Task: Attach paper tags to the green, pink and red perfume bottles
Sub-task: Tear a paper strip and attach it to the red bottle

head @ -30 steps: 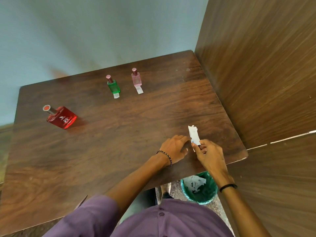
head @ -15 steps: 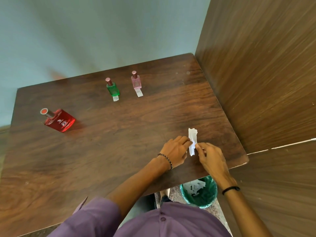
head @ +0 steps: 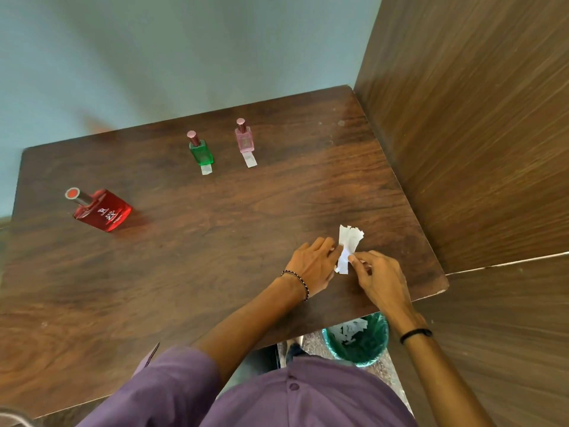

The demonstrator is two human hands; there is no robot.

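There are three bottles on the desk (head: 215,272). The green bottle (head: 201,152) and the pink bottle (head: 244,140), far ahead of the hands, each have one paper tag (head: 206,170), so two look done. The red bottle (head: 101,211), far off to the left of the left hand (head: 314,266), has none yet. The left hand and the right hand (head: 378,278) both pinch one bunch of paper strips (head: 349,238) between them.

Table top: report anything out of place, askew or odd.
Only the red perfume bottle stands out: it sits alone at the far left with no paper tag, while the green bottle and pink bottle have white tags at their bases. Nothing looks spilled or broken.
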